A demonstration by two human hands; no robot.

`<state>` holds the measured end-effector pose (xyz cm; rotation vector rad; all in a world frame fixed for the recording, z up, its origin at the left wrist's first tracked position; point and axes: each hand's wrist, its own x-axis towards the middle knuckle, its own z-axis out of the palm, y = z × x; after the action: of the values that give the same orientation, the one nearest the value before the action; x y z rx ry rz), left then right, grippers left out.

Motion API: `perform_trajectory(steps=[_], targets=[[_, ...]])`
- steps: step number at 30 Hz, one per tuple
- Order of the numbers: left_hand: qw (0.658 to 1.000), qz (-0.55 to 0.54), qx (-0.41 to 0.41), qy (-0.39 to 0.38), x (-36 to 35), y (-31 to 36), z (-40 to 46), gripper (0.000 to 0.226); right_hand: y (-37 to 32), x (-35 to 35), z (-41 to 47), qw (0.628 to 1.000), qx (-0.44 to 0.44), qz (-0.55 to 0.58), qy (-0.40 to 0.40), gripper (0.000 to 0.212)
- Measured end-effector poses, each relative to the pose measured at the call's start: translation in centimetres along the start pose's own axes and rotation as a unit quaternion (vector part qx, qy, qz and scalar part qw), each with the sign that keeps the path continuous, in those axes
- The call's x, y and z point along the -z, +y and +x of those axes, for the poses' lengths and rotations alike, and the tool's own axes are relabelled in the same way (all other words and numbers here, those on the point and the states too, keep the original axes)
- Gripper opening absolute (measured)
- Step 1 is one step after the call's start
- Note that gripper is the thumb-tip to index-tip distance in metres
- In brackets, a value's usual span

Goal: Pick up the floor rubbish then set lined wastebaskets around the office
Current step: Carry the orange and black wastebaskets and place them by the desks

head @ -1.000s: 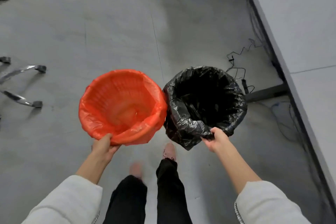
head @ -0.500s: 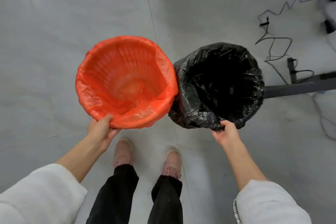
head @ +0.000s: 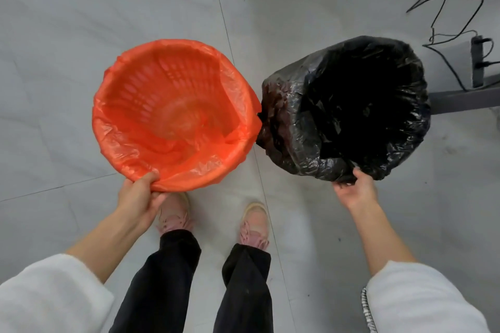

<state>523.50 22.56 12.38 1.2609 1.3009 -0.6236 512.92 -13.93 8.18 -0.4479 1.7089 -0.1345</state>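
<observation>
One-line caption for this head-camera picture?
Left hand carries orange-lined wastebasket; right hand carries black-lined wastebasket.

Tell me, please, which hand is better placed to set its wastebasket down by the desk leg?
The right hand, probably: it holds the black-lined round wastebasket, which hangs beside the grey metal desk leg. The left hand grips the orange-lined plastic wastebasket, farther away.

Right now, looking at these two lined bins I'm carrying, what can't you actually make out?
All in the head view:
- Inside of the black-lined basket: too dark to tell whether it holds anything.
- That basket itself: fully wrapped by its liner.
- Right hand fingertips: hidden under the black rim.
- Left hand fingers: hidden beneath the orange-lined basket.
- Power strip and cables: run off the right edge.
</observation>
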Motion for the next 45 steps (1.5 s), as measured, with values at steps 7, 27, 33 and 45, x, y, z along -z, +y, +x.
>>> perform_trajectory(steps=[7,27,33,45], targets=[[1.000,0.026,0.009,0.000,0.6,1.7,-0.7,0.042,0.3,-0.2,-3.7,0.998,-0.008,-0.069,0.003,0.041],[0.985,0.143,-0.053,-0.075,8.6,24.7,-21.5,0.022,3.4,-16.8,-41.1,0.819,0.166,-0.524,-0.164,0.031],[0.978,0.150,-0.121,-0.084,7.2,36.3,-26.1,0.021,-0.7,-24.5,-50.0,0.848,0.158,-0.461,-0.208,0.024],[0.965,0.126,-0.220,-0.069,-3.9,67.2,-28.1,0.025,-12.6,-53.3,-60.3,0.829,0.253,-0.417,-0.273,0.017]])
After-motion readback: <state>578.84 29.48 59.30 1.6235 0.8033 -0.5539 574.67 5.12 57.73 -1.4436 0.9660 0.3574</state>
